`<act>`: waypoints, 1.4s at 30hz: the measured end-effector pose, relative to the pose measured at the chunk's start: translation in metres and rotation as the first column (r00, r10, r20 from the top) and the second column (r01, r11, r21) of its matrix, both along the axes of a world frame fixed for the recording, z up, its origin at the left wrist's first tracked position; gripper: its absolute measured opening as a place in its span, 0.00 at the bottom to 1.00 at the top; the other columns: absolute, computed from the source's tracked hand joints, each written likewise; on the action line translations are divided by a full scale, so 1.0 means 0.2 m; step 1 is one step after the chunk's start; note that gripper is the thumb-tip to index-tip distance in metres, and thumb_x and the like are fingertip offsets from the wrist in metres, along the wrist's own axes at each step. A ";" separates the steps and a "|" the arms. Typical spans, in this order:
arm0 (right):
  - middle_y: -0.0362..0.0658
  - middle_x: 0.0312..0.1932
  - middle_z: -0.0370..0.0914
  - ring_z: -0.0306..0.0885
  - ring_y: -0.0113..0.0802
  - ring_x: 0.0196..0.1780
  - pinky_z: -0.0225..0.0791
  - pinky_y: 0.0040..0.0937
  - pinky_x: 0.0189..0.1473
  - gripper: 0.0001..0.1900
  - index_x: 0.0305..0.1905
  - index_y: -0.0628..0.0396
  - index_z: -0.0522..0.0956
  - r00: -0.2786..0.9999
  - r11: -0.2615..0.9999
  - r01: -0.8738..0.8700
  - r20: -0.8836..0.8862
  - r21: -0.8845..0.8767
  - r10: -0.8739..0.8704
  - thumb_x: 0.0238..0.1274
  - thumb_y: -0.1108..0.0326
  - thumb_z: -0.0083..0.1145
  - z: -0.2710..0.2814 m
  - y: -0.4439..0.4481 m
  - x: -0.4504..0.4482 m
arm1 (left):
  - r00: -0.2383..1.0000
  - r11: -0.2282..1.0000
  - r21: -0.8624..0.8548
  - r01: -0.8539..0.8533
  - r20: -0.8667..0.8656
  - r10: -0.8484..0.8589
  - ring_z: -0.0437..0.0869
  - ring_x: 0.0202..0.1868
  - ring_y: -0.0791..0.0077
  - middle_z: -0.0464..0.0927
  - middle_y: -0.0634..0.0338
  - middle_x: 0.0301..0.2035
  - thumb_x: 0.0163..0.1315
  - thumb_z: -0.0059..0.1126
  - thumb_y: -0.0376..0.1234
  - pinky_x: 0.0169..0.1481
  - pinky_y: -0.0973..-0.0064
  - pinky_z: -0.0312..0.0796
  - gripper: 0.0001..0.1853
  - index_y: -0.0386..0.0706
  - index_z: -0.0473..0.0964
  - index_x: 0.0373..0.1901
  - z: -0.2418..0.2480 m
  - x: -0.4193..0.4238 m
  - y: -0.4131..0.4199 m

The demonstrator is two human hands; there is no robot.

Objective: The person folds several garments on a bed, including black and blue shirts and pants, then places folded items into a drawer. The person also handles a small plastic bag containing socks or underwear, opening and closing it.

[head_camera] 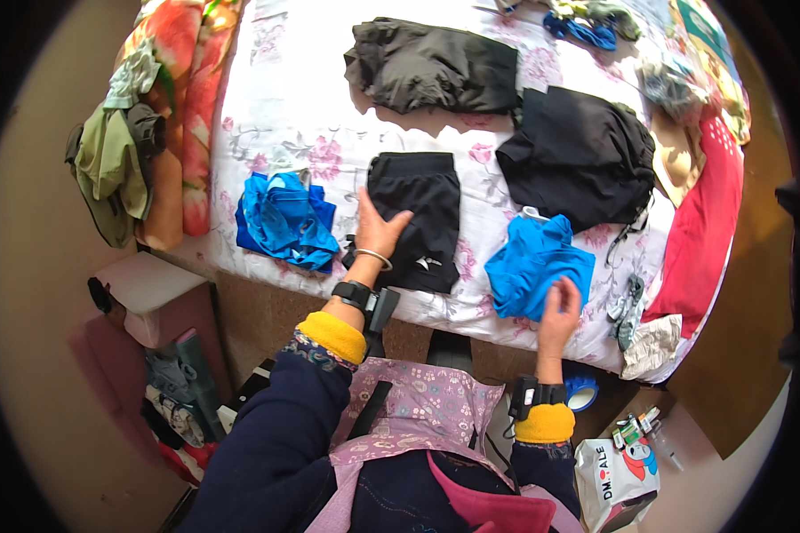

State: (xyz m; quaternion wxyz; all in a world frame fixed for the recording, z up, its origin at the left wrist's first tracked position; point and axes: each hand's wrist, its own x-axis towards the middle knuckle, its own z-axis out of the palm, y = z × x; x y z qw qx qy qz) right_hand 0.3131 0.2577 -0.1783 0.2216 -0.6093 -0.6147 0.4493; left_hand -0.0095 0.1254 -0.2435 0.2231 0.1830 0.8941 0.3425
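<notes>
Folded black shorts (pixel 421 220) with a small white logo lie flat on the bed in front of me. My left hand (pixel 379 230) rests at their left edge, thumb spread over the fabric and fingers apart. My right hand (pixel 560 312) is over the lower right part of a crumpled bright blue garment (pixel 530 263); its fingers are loosely curved and grip nothing visible. Whether it touches the cloth is hard to tell. Left of the shorts sits a bunched blue garment (pixel 287 216) with lighter and darker parts.
Dark grey-brown clothing (pixel 433 66) and a black garment with a drawcord (pixel 573 156) lie farther back on the floral bedsheet (pixel 293 126). Red cloth (pixel 697 226) and socks (pixel 627 313) are at right. A patterned blanket (pixel 200 120) borders the left. Below right stands a white bag (pixel 617 476).
</notes>
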 end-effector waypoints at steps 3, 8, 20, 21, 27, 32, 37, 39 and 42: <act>0.48 0.48 0.75 0.75 0.34 0.46 0.69 0.29 0.49 0.23 0.58 0.61 0.70 0.949 0.948 -0.309 -0.093 -0.079 0.302 0.58 0.68 0.59 -0.09 -0.12 -0.40 | 0.949 0.999 0.037 0.038 0.312 -0.048 0.73 0.57 0.45 0.68 0.35 0.55 0.44 0.71 0.41 0.61 0.64 0.66 0.56 0.32 0.42 0.68 -0.03 0.03 -0.01; 0.57 0.61 0.65 0.68 0.44 0.62 0.61 0.35 0.62 0.39 0.66 0.64 0.58 0.924 0.904 -0.356 0.053 -0.236 0.378 0.54 0.58 0.64 -0.21 -0.29 -0.90 | 0.761 0.934 0.314 -0.168 0.644 -0.080 0.78 0.50 0.64 0.75 0.49 0.49 0.48 0.67 0.27 0.57 0.72 0.70 0.37 0.33 0.60 0.61 0.02 -0.05 -0.02; 0.42 0.55 0.73 0.73 0.35 0.57 0.68 0.34 0.59 0.23 0.59 0.55 0.70 0.552 0.558 -0.377 -0.664 -0.739 -0.505 0.58 0.70 0.62 0.05 -0.26 -1.18 | 0.267 0.923 0.366 0.118 0.883 -0.385 0.79 0.47 0.74 0.77 0.58 0.48 0.54 0.61 0.23 0.54 0.76 0.72 0.26 0.33 0.68 0.57 0.58 -0.52 -0.04; 0.42 0.55 0.74 0.73 0.35 0.56 0.69 0.34 0.58 0.22 0.58 0.55 0.70 0.540 0.582 -0.363 -0.673 -0.728 -0.505 0.58 0.71 0.62 0.06 -0.24 -1.18 | 0.239 0.909 0.407 0.088 0.877 -0.416 0.80 0.42 0.75 0.79 0.58 0.43 0.53 0.65 0.26 0.50 0.76 0.74 0.27 0.34 0.69 0.56 0.59 -0.53 -0.01; 0.43 0.53 0.76 0.76 0.37 0.54 0.70 0.35 0.58 0.19 0.56 0.57 0.74 0.453 0.716 -0.144 -0.689 -0.683 -0.565 0.59 0.72 0.60 0.10 0.01 -1.02 | 0.270 0.834 0.303 0.462 0.847 -0.457 0.79 0.43 0.75 0.79 0.59 0.42 0.52 0.66 0.29 0.52 0.76 0.72 0.25 0.32 0.72 0.52 0.57 -0.52 0.19; 0.43 0.54 0.75 0.75 0.38 0.56 0.69 0.38 0.58 0.20 0.57 0.54 0.72 0.439 0.758 0.013 -0.678 -0.652 -0.590 0.60 0.69 0.60 0.17 0.31 -0.78 | 0.372 0.859 0.334 0.389 0.796 -0.478 0.79 0.37 0.81 0.80 0.63 0.38 0.54 0.64 0.29 0.45 0.82 0.73 0.18 0.34 0.75 0.47 0.58 -0.36 0.55; 0.42 0.56 0.74 0.73 0.38 0.57 0.68 0.37 0.59 0.21 0.58 0.54 0.72 0.329 0.842 0.008 -0.793 -0.540 -0.512 0.63 0.60 0.58 0.22 0.70 -0.51 | 0.479 0.634 0.614 0.470 0.426 -0.767 0.76 0.39 0.82 0.79 0.62 0.36 0.53 0.63 0.32 0.46 0.81 0.70 0.18 0.33 0.75 0.45 0.55 -0.14 1.08; 0.43 0.56 0.75 0.73 0.38 0.57 0.66 0.36 0.60 0.23 0.58 0.58 0.72 0.263 0.857 -0.013 -0.828 -0.516 -0.495 0.63 0.57 0.58 0.15 0.85 -0.40 | 0.590 0.659 0.631 0.409 0.368 -0.718 0.79 0.42 0.72 0.79 0.57 0.37 0.51 0.65 0.33 0.50 0.77 0.70 0.24 0.36 0.72 0.51 0.47 -0.05 1.28; 0.49 0.56 0.72 0.70 0.39 0.60 0.62 0.34 0.63 0.27 0.61 0.63 0.67 0.599 0.868 0.296 -0.631 -0.398 -0.493 0.63 0.59 0.59 0.00 0.98 -0.24 | 0.891 0.812 0.376 0.446 -0.101 -0.442 0.73 0.55 0.61 0.71 0.48 0.53 0.52 0.67 0.37 0.60 0.69 0.66 0.33 0.36 0.66 0.59 0.28 0.05 1.37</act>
